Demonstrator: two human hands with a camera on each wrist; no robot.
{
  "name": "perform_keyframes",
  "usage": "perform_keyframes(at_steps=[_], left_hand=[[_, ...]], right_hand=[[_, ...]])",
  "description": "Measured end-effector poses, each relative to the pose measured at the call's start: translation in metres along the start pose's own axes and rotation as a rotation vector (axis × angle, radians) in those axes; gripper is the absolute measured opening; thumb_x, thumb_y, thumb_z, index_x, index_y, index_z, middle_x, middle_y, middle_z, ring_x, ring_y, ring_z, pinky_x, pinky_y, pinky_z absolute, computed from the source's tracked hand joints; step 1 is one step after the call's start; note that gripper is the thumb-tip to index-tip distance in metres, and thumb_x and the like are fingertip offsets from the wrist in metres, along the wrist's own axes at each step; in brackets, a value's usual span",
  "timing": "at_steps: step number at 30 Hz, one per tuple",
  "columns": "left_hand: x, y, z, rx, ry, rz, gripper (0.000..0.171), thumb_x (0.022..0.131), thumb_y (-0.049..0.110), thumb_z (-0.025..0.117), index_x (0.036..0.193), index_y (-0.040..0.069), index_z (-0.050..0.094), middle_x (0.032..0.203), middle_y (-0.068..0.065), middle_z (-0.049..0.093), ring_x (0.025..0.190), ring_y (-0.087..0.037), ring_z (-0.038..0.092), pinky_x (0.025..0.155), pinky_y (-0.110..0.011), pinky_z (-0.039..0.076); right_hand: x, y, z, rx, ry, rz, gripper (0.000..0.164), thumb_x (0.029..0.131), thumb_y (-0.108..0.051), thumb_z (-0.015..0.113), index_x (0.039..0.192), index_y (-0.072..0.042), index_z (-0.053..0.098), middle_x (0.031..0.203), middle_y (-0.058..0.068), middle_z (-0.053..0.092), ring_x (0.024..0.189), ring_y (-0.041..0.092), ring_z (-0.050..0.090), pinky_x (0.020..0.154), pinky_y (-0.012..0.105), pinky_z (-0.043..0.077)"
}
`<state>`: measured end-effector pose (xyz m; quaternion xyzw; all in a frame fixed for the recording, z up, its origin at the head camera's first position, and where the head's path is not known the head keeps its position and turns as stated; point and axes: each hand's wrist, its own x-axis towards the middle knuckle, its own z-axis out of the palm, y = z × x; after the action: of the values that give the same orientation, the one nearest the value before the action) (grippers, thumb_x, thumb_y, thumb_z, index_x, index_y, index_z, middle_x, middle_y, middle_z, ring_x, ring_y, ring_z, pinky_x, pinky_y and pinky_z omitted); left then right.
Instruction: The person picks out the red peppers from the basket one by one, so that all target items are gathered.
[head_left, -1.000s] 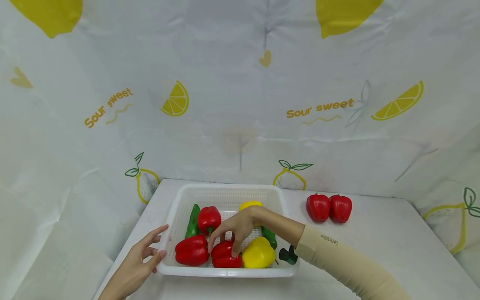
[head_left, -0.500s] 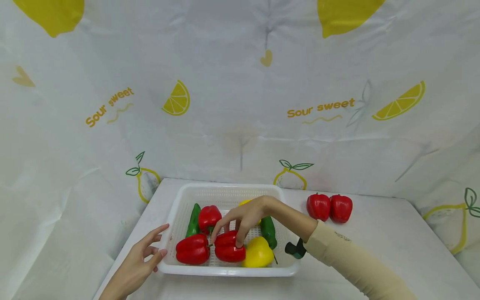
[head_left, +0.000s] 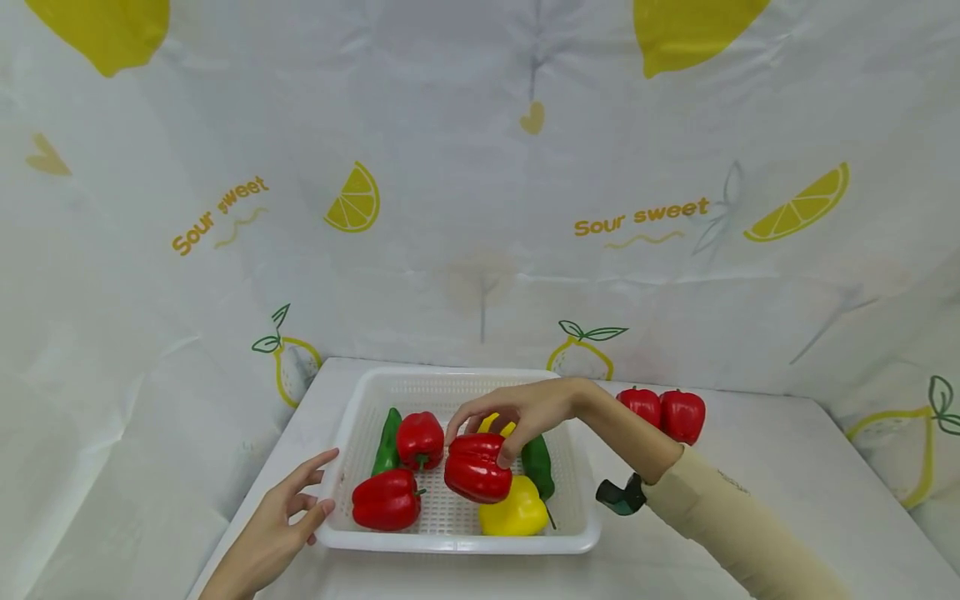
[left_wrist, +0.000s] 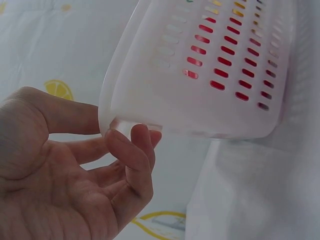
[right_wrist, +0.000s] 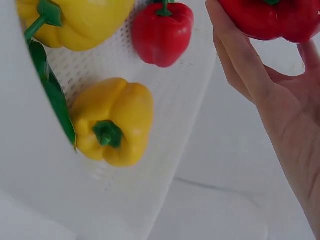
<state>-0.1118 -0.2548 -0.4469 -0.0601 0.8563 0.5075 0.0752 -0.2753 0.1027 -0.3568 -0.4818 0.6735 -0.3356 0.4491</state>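
In the head view my right hand (head_left: 525, 410) grips a red bell pepper (head_left: 476, 468) between thumb and fingers, raised over the white plastic basket (head_left: 450, 543). The right wrist view shows this pepper only partly, at its top edge. My left hand (left_wrist: 85, 185) holds the basket's left rim, its fingers curled at the edge. Inside lie two more red bell peppers, one at the front left (head_left: 385, 500) and one behind it (head_left: 420, 439). A yellow bell pepper (head_left: 516, 510) sits front right; another yellow one (right_wrist: 114, 120) is partly hidden by my right hand in the head view.
Green peppers lie along the basket's left side (head_left: 387, 442) and right side (head_left: 537, 467). On the white table (head_left: 757, 475) to the right stand two red bell peppers (head_left: 682, 415), one partly behind my right forearm. A lemon-print cloth (head_left: 450, 167) hangs behind.
My right hand has lifted the red bell pepper from the basket's front and carried it up and to the right. The left hand has stayed at the rim.
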Motion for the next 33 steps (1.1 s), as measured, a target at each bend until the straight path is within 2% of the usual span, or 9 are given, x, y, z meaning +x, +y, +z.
perform_keyframes(at_steps=[5, 8, 12, 16, 21, 28, 33], left_hand=[[0.000, 0.000, 0.000, 0.003, 0.001, 0.005, 0.077, 0.098, 0.019, 0.080, 0.165, 0.018, 0.042, 0.147, -0.024, 0.059, 0.086, -0.016, 0.067, 0.067, -0.027, 0.062], [0.000, 0.000, 0.001, 0.011, 0.006, 0.001, 0.078, 0.098, 0.021, 0.081, 0.165, 0.019, 0.042, 0.148, -0.023, 0.059, 0.087, -0.016, 0.067, 0.068, -0.027, 0.063], [0.000, 0.000, 0.002, 0.016, 0.009, 0.000, 0.078, 0.097, 0.022, 0.081, 0.165, 0.019, 0.042, 0.149, -0.024, 0.058, 0.087, -0.016, 0.068, 0.069, -0.027, 0.063], [0.000, 0.000, 0.001, 0.020, 0.011, 0.001, 0.078, 0.097, 0.022, 0.081, 0.165, 0.020, 0.042, 0.149, -0.024, 0.058, 0.087, -0.016, 0.068, 0.069, -0.027, 0.063], [0.000, 0.000, 0.001, 0.029, 0.012, -0.005, 0.078, 0.098, 0.024, 0.081, 0.165, 0.020, 0.042, 0.150, -0.024, 0.058, 0.088, -0.016, 0.067, 0.069, -0.027, 0.063], [0.000, 0.001, 0.001, 0.029, 0.012, -0.009, 0.079, 0.098, 0.025, 0.081, 0.165, 0.020, 0.041, 0.150, -0.024, 0.058, 0.088, -0.016, 0.067, 0.069, -0.026, 0.063], [0.000, 0.001, 0.002, 0.026, 0.013, -0.013, 0.079, 0.097, 0.024, 0.081, 0.165, 0.020, 0.041, 0.149, -0.024, 0.058, 0.088, -0.016, 0.067, 0.070, -0.027, 0.063]], right_hand=[[-0.018, -0.004, -0.001, 0.063, 0.041, 0.005, 0.063, 0.091, -0.010, 0.073, 0.151, -0.009, 0.051, 0.146, 0.017, 0.062, 0.130, 0.025, 0.065, 0.102, 0.043, 0.065], [-0.030, -0.006, -0.001, 0.078, 0.076, -0.031, 0.065, 0.091, -0.010, 0.072, 0.151, -0.005, 0.050, 0.148, 0.020, 0.059, 0.134, 0.028, 0.061, 0.103, 0.044, 0.064], [-0.044, -0.010, -0.001, 0.092, 0.144, -0.068, 0.067, 0.090, -0.013, 0.072, 0.152, -0.004, 0.049, 0.152, 0.022, 0.056, 0.137, 0.030, 0.057, 0.104, 0.044, 0.063], [-0.057, -0.016, 0.001, 0.081, 0.216, -0.068, 0.065, 0.091, -0.016, 0.069, 0.152, -0.005, 0.051, 0.154, 0.019, 0.056, 0.137, 0.031, 0.056, 0.102, 0.043, 0.064], [-0.068, -0.018, 0.006, 0.040, 0.296, -0.047, 0.065, 0.090, -0.019, 0.069, 0.152, -0.009, 0.053, 0.154, 0.016, 0.056, 0.136, 0.032, 0.054, 0.100, 0.041, 0.064], [-0.080, -0.013, 0.009, 0.062, 0.375, -0.103, 0.061, 0.092, -0.011, 0.063, 0.152, -0.003, 0.051, 0.155, 0.026, 0.053, 0.133, 0.036, 0.056, 0.099, 0.039, 0.063], [-0.088, -0.008, 0.012, 0.049, 0.456, -0.126, 0.062, 0.091, -0.009, 0.062, 0.151, -0.003, 0.050, 0.153, 0.019, 0.057, 0.132, 0.030, 0.060, 0.100, 0.039, 0.064]])
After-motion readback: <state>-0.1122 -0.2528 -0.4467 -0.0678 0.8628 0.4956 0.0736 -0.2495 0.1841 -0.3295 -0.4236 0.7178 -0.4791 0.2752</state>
